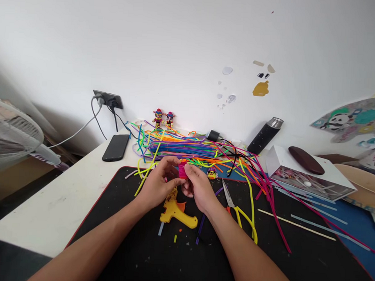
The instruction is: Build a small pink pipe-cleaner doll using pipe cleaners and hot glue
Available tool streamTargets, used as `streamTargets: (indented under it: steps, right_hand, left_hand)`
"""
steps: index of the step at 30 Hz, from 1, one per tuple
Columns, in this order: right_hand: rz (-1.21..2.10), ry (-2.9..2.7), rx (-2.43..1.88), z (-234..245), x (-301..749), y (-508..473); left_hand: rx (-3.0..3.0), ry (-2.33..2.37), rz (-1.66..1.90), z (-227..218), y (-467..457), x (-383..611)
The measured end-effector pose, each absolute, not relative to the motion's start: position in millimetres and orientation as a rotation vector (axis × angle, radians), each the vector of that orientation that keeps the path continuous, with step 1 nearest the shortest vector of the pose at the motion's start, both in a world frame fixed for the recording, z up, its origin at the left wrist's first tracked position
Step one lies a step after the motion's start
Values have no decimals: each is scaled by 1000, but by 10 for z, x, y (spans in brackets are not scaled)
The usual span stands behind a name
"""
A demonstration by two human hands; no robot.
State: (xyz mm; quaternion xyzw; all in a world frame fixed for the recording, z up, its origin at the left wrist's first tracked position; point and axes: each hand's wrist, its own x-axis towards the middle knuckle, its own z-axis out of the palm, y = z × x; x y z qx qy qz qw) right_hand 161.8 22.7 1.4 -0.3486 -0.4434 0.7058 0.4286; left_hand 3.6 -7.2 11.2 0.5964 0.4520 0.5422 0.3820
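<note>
Both hands meet above the black mat [125, 245]. A small magenta piece of wound pipe cleaner [182, 170], with a bit of orange at its top, is pinched between them. My left hand [161, 178] closes on its left side with thumb and fingers. On the other side, my right hand [198, 184] grips it, thumb on top. Just below lies a yellow glue gun [177, 212] with a glue stick poking out. Scissors [229, 195] rest open to the right of my right hand. A small pipe-cleaner head [211, 173] sits behind that hand.
Bundled colourful pipe cleaners [184, 148] stretch along the wall side. Two small figures [158, 118] stand behind them. A phone [116, 148] lies left. At right are a black flask [265, 136], a white box [309, 173], a wooden stick [297, 224] and several glue sticks [320, 227].
</note>
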Motion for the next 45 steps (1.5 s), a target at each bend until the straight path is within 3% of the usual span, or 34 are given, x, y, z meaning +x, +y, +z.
streamTargets:
  steps: [38,45]
  right_hand:
    - [1740,-1085,-884,58,1600,190]
    - [1760,-1065,-852,112,1618,195]
  left_hand:
    - [1784,1235,1388,87,-101,18]
    - [1564,1117,1459,128,-118,42]
